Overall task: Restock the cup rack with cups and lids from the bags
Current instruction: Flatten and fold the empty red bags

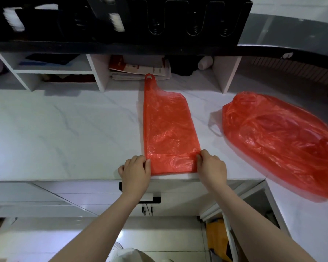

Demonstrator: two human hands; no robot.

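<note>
A flat, empty red plastic bag lies lengthwise on the white marble counter, its handle pointing away from me. Its near end is folded over. My left hand pinches the left corner of that fold, and my right hand pinches the right corner. A second red bag, bulging and crumpled, lies on the counter to the right. The black cup rack hangs above the counter, with white stacks showing in some of its slots.
White shelf cubbies stand at the back of the counter with papers and booklets and a white roll. Below the counter edge is a drawer with a black handle. An open cabinet at lower right holds a yellow bag.
</note>
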